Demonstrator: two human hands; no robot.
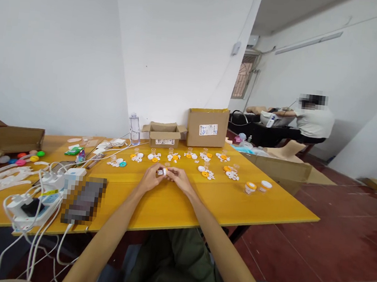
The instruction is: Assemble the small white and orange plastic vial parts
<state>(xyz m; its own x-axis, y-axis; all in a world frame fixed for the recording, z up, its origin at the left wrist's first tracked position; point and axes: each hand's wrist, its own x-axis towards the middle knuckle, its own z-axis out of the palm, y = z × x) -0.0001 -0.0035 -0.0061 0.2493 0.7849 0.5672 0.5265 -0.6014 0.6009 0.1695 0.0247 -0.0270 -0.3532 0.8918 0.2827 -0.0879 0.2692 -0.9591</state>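
Head view: my left hand (151, 177) and right hand (179, 179) meet over the yellow table (175, 207), both pinched on 1 small white vial (162, 172) between my fingertips. It lies sideways, long axis running left to right; which end is the mouth I cannot tell. By my reckoning I'm early on: 2 capped jars (257, 187) stand finished to the right, while many loose caps and cups (173, 158) sit in a row beyond my hands. Farther back, 2 cardboard boxes (206, 127); power strips and cables (34, 196) lie left.
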